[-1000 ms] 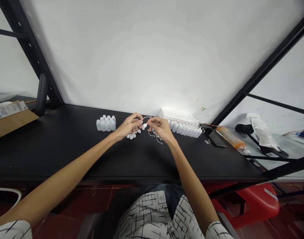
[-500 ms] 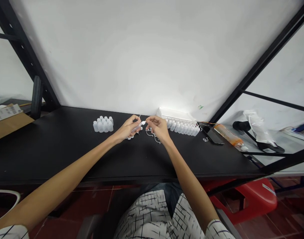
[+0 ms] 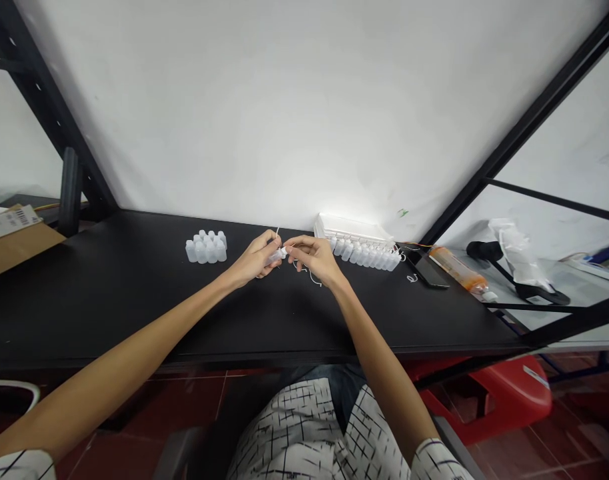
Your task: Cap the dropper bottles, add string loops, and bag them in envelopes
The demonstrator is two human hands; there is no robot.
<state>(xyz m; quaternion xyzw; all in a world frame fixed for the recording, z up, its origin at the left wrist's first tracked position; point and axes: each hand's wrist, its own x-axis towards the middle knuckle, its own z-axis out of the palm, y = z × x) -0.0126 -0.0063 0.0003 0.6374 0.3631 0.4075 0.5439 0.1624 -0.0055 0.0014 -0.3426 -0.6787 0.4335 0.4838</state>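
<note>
My left hand is closed around a small translucent white bottle, held tilted above the black table, its capped end toward the right. A thin white strand sticks up by the left fingertips. The right hand pinches at the white cap end of that bottle; its fingertips partly cover the cap. Beneath the right hand lie loose thin white strands, partly hidden. Left of both hands stands a cluster of several similar bottles. On the right, a row of more bottles with thin loops at their tops leans along a white box.
The black table meets a white wall. Toward its right end are a small white loop, a dark phone and an orange-banded clear bottle. A cardboard box sits at far left, a red stool below right.
My right fingers have moved left and now touch the bottle's cap, where a small gap showed before. The left hand still holds the bottle, turned slightly.
</note>
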